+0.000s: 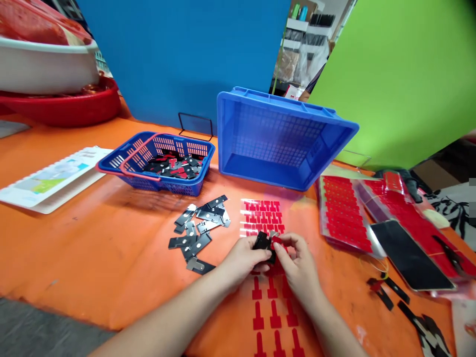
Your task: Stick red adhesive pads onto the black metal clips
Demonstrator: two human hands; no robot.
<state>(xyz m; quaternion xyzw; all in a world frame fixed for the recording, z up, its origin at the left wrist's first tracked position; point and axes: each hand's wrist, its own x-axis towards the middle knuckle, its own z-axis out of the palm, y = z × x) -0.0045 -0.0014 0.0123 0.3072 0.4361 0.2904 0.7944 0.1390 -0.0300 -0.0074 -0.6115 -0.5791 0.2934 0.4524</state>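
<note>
Both hands meet over a sheet of red T-shaped stickers (275,307) in the lower middle. My left hand (243,257) is closed on a small black clip-like piece (262,241), thumb on top. Pinched in my right hand (299,260) is a red sticker (278,241), which touches or overlaps the black piece; my fingers partly hide both. Left of my hands lies a loose pile of black and silver flat pieces (199,243), some with a round silver dot.
Behind stand a blue basket (167,186) of black and red pieces and a tilted blue crate (267,171). At right are packs of red stickers (345,213), a phone (409,253) and more black pieces (424,327). A desk calendar (55,173) stands at left.
</note>
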